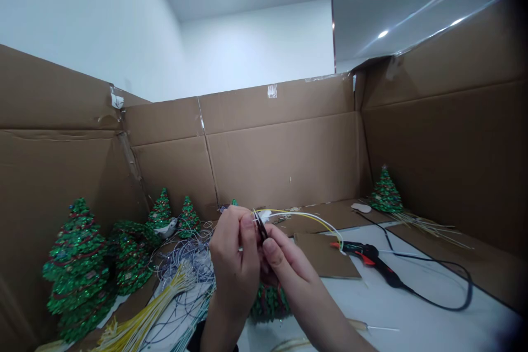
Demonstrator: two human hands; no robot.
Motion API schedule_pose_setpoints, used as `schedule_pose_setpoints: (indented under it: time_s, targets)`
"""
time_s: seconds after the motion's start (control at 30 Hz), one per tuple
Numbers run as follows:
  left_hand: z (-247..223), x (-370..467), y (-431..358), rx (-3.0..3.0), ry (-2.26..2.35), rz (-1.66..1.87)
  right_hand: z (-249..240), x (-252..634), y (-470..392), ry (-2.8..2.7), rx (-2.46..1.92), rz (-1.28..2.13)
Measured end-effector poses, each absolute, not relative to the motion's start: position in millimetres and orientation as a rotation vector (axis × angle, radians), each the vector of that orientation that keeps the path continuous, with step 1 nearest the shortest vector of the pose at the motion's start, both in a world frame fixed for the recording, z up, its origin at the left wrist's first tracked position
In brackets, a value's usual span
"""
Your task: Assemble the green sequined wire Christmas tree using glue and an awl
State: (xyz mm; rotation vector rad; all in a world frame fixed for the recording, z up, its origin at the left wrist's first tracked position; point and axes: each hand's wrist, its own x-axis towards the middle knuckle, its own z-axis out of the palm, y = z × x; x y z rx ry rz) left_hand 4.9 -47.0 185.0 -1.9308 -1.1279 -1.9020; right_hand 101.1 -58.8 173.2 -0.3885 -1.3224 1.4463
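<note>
In the middle of the view, my left hand (236, 247) pinches the end of a white wire (305, 214) and a yellow wire (317, 219) between thumb and fingers. My right hand (291, 264) is closed around a dark two-bladed hand tool (262, 229), whose narrow tips meet the wires beside my left thumb. The tool's exact kind is hard to make out, and its lower part is hidden by my fingers. From there the wires arch right and down toward the glue gun. Below both hands sits a green sequinned Christmas tree (270, 305), partly covered by them.
A black glue gun (367, 256) with its cable lies right, beside a cardboard piece (325, 256). Left are several Christmas trees (78, 264), tangled grey wires (185, 258) and a yellow wire bundle (152, 308). An awl-like tool (379, 328) lies in front. Cardboard walls (284, 148) surround the table.
</note>
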Motion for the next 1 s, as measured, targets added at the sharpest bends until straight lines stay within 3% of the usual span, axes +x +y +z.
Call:
schedule_pose_setpoints:
  time_s: [0.37, 1.0]
  targets:
    - [189, 5, -52, -1.888, -1.055, -1.809, 173, 107, -58, -1.271, -0.277, 1.668]
    - [195, 1, -62, -1.99, -0.98, -1.799, 179, 109, -67, -1.261, -0.257, 1.713]
